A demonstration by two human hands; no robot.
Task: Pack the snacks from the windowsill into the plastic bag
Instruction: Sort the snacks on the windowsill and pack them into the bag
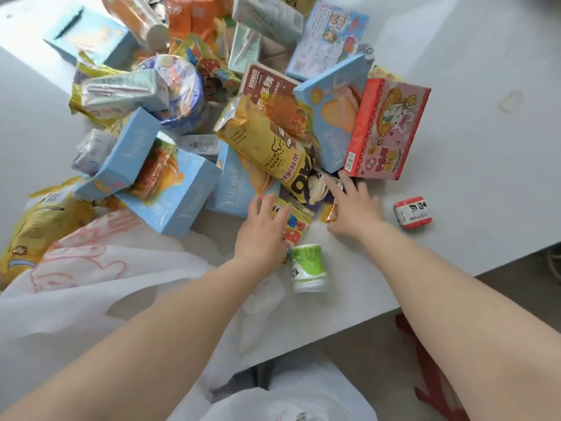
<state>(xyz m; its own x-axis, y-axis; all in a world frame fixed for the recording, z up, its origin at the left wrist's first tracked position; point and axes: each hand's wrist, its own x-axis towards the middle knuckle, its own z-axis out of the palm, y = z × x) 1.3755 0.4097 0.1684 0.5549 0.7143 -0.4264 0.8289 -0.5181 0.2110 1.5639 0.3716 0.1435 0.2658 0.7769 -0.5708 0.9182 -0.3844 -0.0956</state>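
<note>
Barely started, by my read. The plastic bag [100, 287] lay flat and slack at the surface's [473, 165] near-left edge, apparently empty. The whole snack pile [243, 117] sat unpacked beyond it. Your left hand [262, 230] rested spread-fingered on a small packet [296, 221]. Your right hand [353, 205], fingers loosely open, held nothing.

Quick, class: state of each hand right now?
Left hand: open, fingers spread over a small yellow snack packet.
Right hand: open, reaching into the snack pile, holding nothing.
</note>
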